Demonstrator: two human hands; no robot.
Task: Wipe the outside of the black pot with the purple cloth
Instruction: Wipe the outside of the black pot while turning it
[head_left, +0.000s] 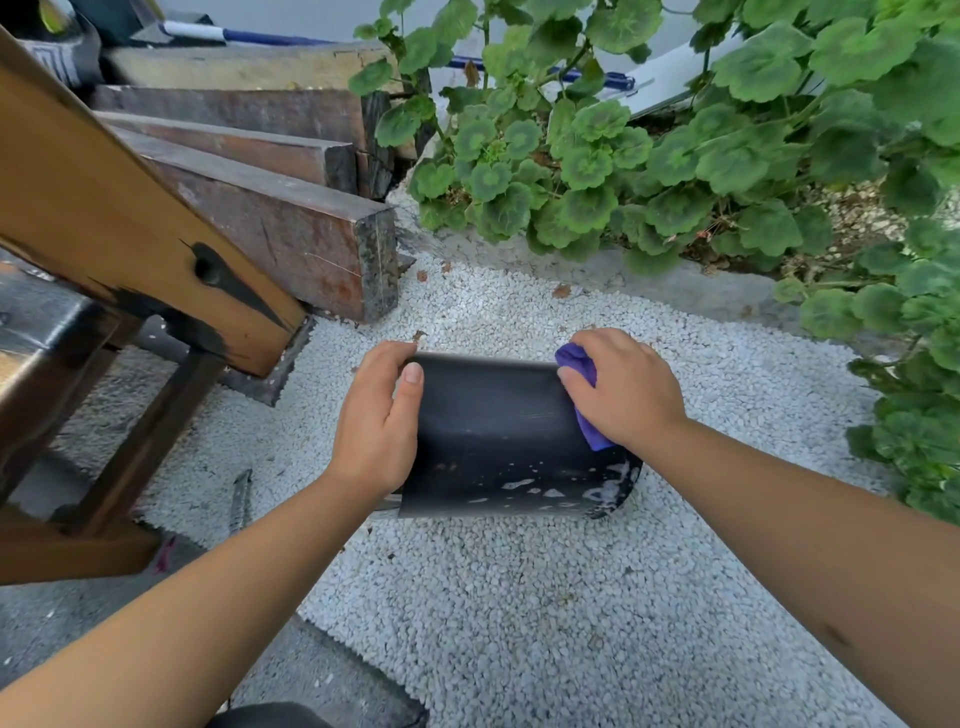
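Black pot (498, 436) lay on its side on the white gravel (519, 597) at the centre of the frame, its wall turned up toward me so the cloth could reach it. My left hand (376, 421) clasped its left end, thumb over the top edge, apparently to stop it rolling on the loose stones. My right hand (623, 389) was closed around the bunched purple cloth (584, 400) and pressed it against the upper right of the wall; pale smears near the lower right rim suggested much wiping remained.
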